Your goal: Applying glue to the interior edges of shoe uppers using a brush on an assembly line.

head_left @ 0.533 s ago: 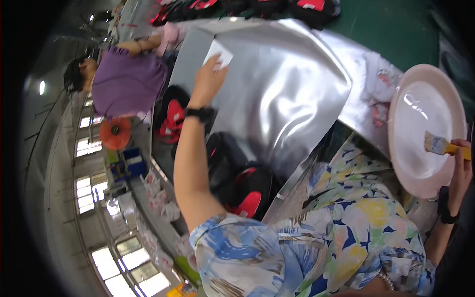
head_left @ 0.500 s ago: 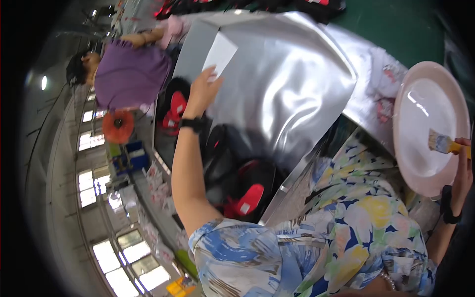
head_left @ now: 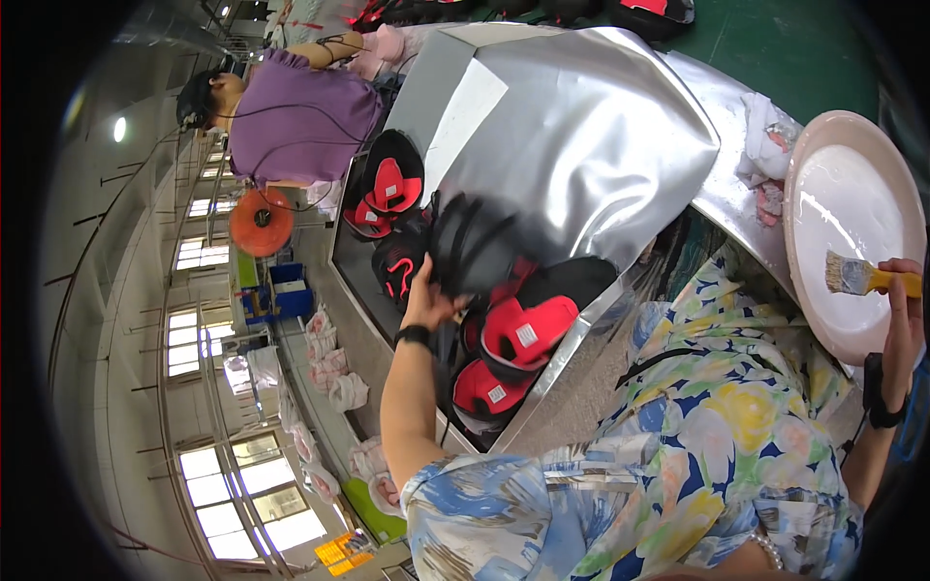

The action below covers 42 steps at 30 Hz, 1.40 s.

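Note:
My left hand (head_left: pixel 426 308) is at the pile of black-and-red shoe uppers on the left of the bench. Its fingers grip a black shoe upper (head_left: pixel 473 237), whose strap-like parts are blurred. Close beside it lies a black upper with red trim (head_left: pixel 395 269). Over at the right, my right hand (head_left: pixel 906 315) holds a paintbrush (head_left: pixel 852 275) by its yellow handle. The bristles are over a pale pink basin (head_left: pixel 809 194) with white liquid inside. A white card (head_left: pixel 471 108) lies on the silvery sheet (head_left: pixel 581 126).
Red-lined uppers (head_left: pixel 528 334) lie near the bench's front edge, and more (head_left: pixel 392 184) lie farther back. Crumpled white scraps (head_left: pixel 765 136) sit by the basin. A co-worker in purple (head_left: pixel 305 116) stands at the far left. Blue crates (head_left: pixel 289 290) are on the floor.
My left hand has let go of the white card and moved back toward me, to the uppers. The brush is still held over the basin. The whole view has shifted a little.

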{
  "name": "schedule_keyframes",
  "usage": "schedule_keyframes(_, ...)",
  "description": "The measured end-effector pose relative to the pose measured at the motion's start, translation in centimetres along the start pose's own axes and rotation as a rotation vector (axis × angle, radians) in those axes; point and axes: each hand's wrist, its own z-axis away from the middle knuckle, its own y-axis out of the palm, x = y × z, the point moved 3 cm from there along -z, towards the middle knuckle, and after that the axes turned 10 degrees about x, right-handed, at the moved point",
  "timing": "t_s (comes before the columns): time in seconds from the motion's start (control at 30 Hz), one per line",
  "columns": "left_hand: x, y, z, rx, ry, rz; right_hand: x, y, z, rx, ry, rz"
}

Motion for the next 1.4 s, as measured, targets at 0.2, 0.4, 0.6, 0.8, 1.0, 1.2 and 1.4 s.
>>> schedule_keyframes(0.2, -8.0, 12.8, -7.5, 0.11, 0.201, 0.181, -0.5, -1.0, 1.2, -0.029, -0.053, 0.067)
schedule_keyframes(0.4, -5.4, 4.9, 1.3, 0.052, -0.383, -1.117, 1.0, 0.9, 0.8, -0.148, 0.002, -0.189)
schedule_keyframes(0.6, 6.7, -3.8, 4.4, 0.044, -0.654, -0.87, -1.6, 0.7, 1.0, -0.039, 0.062, -0.162)
schedule_keyframes(0.8, 5.9, -0.1, 4.0, 0.282, -0.311, -0.503, -2.5, 0.8, 2.1, -0.128, 0.045, -0.301)
schedule_keyframes(1.0, -9.2, 3.5, 0.5, -0.198, -0.254, -0.761, -1.7, 1.4, 2.5, -0.124, 0.049, -0.315)
schedule_keyframes(1.2, -17.2, 16.8, 1.8, -0.899, 0.613, -1.918, -1.3, 1.3, 3.0, -0.159, 0.09, -0.372)
schedule_keyframes(1.4, -6.5, 30.3, -0.6, -0.292, 0.579, -2.4, 0.0, 1.2, 3.0, -0.168, 0.083, -0.398)
